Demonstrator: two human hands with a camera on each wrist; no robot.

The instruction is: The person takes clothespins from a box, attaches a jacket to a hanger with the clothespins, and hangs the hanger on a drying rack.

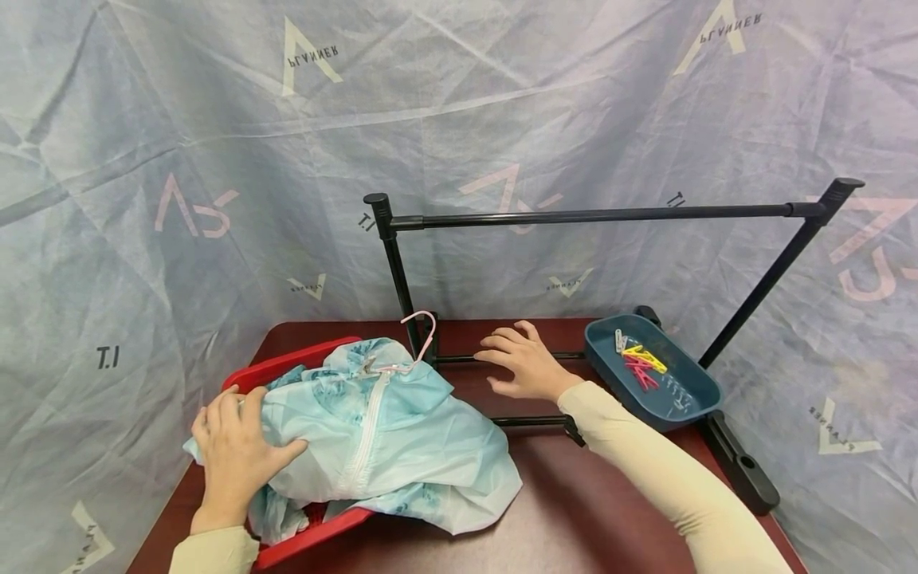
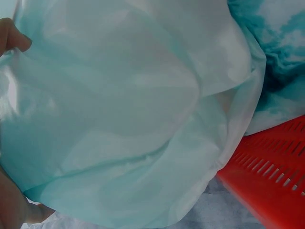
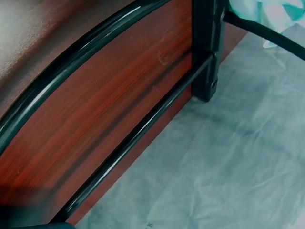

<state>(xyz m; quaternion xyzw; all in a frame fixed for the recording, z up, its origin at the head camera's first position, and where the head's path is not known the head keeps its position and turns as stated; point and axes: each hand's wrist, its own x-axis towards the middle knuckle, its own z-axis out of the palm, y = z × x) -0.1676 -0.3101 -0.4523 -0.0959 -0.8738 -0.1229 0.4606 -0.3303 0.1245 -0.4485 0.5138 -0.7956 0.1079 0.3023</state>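
A light blue and white zip-front jacket (image 1: 430, 454) lies over a red basket (image 1: 315, 540), with a pink hanger (image 1: 433, 335) inside it and the hook standing out at the neck. My left hand (image 1: 237, 446) grips the jacket at its left side, thumb and fingers spread apart over the fabric. In the left wrist view, fingertips (image 2: 14, 38) press into the cloth (image 2: 119, 109), and the slotted basket wall (image 2: 271, 162) shows beside it. My right hand (image 1: 523, 363) is in the air right of the hanger hook, fingers loosely extended, holding nothing.
A black clothes rack (image 1: 595, 216) stands on the dark red table (image 1: 574, 502), its top bar beyond my hands. A blue basin (image 1: 598, 351) at the right holds pink, yellow and white clothespins (image 1: 645, 359). A grey printed sheet (image 1: 459, 104) hangs behind.
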